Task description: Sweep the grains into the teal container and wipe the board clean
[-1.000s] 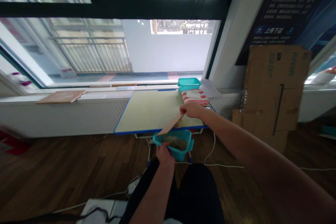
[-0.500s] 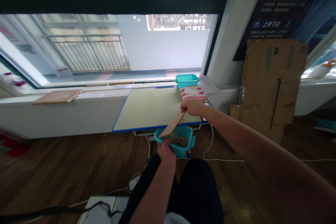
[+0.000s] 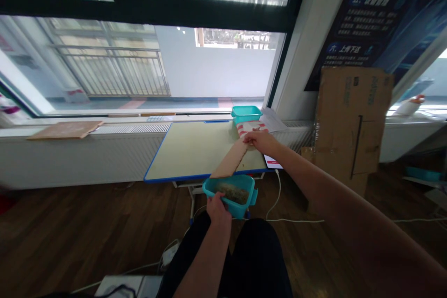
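My left hand (image 3: 218, 208) grips the near left rim of a teal plastic basin (image 3: 250, 198), held just below the table's front edge. Inside the basin lies greenish-brown loose material (image 3: 234, 193), too blurred to name. My right hand (image 3: 255, 139) is closed on the upper end of a piece of cardboard (image 3: 228, 160). The cardboard slants down to the left, its lower end at the basin's far rim. Behind my right hand, a red-and-white striped cloth (image 3: 244, 127) lies folded on the table (image 3: 195, 149).
Another teal basin (image 3: 246, 113) stands at the table's back right. A phone (image 3: 272, 161) lies at the front right corner, with a white cable (image 3: 275, 202) hanging below. A large cardboard box (image 3: 349, 125) leans by the wall. A board (image 3: 66, 130) rests on the sill.
My right hand has lifted the cardboard a little, so its lower end has moved from inside the basin to the far rim. My left hand stays on the basin. The view has shifted slightly.
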